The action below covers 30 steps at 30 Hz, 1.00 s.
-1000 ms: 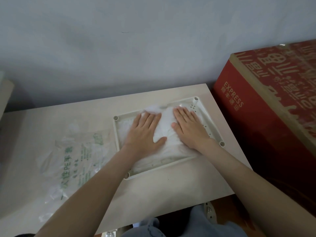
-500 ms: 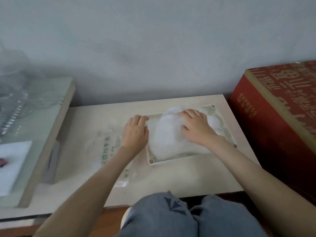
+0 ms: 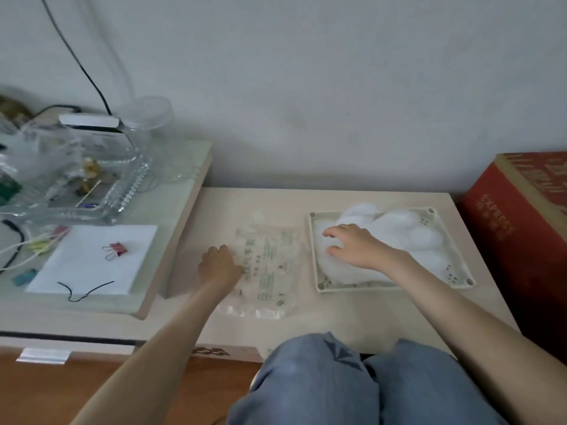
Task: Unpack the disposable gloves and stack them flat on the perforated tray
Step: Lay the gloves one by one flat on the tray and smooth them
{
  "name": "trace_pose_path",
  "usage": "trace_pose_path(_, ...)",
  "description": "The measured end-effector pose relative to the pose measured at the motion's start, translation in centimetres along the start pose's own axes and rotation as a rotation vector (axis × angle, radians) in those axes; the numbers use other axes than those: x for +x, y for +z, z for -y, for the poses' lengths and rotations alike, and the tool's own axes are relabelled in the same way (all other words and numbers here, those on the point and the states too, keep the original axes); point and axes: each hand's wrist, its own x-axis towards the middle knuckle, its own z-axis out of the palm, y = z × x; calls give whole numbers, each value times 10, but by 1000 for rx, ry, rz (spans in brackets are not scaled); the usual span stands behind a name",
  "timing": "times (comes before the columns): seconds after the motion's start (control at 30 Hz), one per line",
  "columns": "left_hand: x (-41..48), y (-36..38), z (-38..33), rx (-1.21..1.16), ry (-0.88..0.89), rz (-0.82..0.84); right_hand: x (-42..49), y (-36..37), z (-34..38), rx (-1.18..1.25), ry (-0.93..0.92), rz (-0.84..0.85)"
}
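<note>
i see the right hand (image 3: pixel 359 246) lying on the white gloves (image 3: pixel 411 237), fingers spread and only slightly bent, pressing the puffy heap in the perforated tray (image 3: pixel 313 250). left hand (image 3: pixel 219 265) sits at the left edge of the printed plastic bag (image 3: pixel 271 271), fingers curled; grip or mere touch, i cannot tell. bag lies flat just left of the tray.

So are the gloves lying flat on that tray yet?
Not flat: the gloves puff up above the tray rim around the right hand.
</note>
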Motion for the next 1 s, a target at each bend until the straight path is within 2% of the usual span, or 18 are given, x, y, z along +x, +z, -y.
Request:
trace_pose_path(0.17, 3, -9, -4, -190, -67, 55, 0, -1, 4, 71, 8, 26)
trace_pose_path(0.33, 11, -12, -18, -305, -64, 1, -4, 1, 10, 134, 4, 57)
trace_pose_path(0.53, 9, -1, -29, 25, -81, 94, -5, 3, 13, 134, -7, 79)
trace_pose_path(0.67, 6, -8, -35, 22, -77, 31, -2, 4, 14, 139, -19, 82)
trace_pose_path(0.77, 1, -20, -36, -40, -52, -108, 0, 4, 16, 180, -35, 67)
trace_pose_path(0.83, -4, -32, -41, -103, 7, -185, 2, 4, 16, 297, -32, 50)
trace_pose_path(0.9, -10, -48, -52, -235, 126, -192, 5, 3, 18, 540, -7, 35)
trace_pose_path(1.0, -24, -70, -77, -650, 287, -5, 7, -4, 18, 920, -7, 35)
